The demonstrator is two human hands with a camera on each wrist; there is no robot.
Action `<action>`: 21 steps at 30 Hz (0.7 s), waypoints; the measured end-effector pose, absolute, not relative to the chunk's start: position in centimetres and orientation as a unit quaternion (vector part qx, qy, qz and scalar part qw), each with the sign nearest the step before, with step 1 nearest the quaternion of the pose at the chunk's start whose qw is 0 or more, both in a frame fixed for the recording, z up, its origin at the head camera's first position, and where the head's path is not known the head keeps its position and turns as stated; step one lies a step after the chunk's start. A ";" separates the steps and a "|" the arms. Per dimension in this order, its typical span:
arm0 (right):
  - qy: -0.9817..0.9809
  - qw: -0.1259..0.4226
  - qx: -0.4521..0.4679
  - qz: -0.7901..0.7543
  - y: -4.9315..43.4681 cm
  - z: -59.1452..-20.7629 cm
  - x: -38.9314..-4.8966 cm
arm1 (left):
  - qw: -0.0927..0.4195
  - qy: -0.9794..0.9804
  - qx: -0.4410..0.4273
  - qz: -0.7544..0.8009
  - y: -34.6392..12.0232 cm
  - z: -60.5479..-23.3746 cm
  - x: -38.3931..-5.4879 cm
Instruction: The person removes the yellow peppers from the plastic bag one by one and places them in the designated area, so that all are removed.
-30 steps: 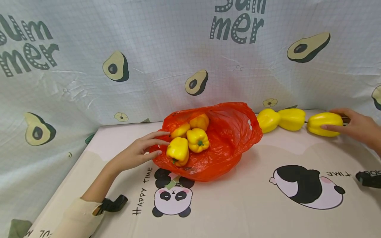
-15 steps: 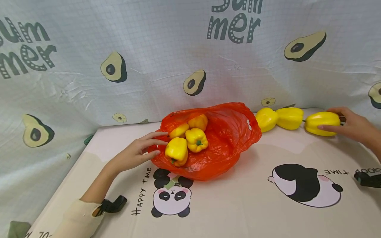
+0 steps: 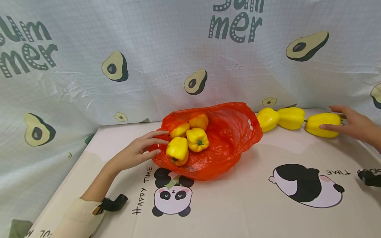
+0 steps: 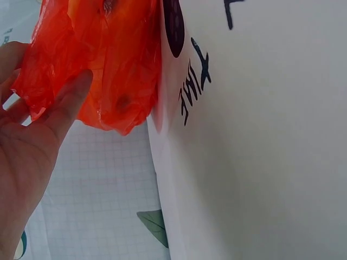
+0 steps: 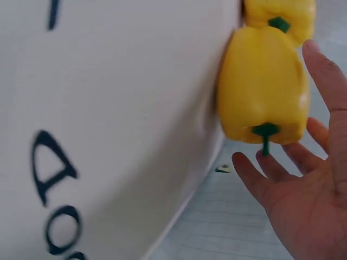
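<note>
My left hand point(image 3: 135, 153) lies at the left rim of a red plastic bag point(image 3: 221, 148), its relaxed fingers reaching over the edge and touching the film. In the left wrist view the thumb overlaps the bag's outer side point(image 4: 116, 70). Several yellow bell peppers point(image 3: 177, 151) rest inside the wide-mouthed bag. To the far right, my right hand point(image 3: 355, 124) is spread around the stem end of another yellow bell pepper point(image 3: 321, 125), which lies on its side. The right wrist view shows its fingers apart beside that pepper's green stem point(image 5: 265, 130).
Two more yellow bell peppers, a middle one point(image 3: 291, 118) and one against the bag point(image 3: 268, 119), lie in a row along the table's back edge. A printed cloth point(image 3: 160, 43) hangs behind. The light table point(image 3: 235, 201) carries panda prints. Black wrist cameras point(image 3: 114, 203) are on both arms.
The right hand has loosened around the end pepper, fingers lifting and spreading slightly. The left hand and the bag stay in place; the head view shifts a little.
</note>
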State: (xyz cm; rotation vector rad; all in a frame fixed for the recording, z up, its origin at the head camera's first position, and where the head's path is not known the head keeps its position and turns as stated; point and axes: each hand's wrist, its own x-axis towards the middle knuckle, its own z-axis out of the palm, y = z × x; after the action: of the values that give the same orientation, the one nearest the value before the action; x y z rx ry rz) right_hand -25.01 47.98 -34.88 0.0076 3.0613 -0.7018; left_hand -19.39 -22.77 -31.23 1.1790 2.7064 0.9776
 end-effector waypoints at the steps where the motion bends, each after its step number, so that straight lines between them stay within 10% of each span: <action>1: 0.975 0.005 -0.004 -0.223 47.6 -34.1 -24.7 | 0.015 0.870 0.380 0.314 -22.8 -31.2 -19.4; 21: 0.992 -0.015 -0.109 -0.065 40.2 -26.4 -20.4 | 0.016 0.868 0.380 0.320 -22.7 -31.1 -19.4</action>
State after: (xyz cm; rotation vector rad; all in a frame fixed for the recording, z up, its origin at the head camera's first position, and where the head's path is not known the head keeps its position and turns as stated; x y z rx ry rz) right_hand -20.45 40.23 -26.37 -0.3443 3.1455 -0.2051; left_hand -19.37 -22.72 -31.07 1.1825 2.6979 0.9952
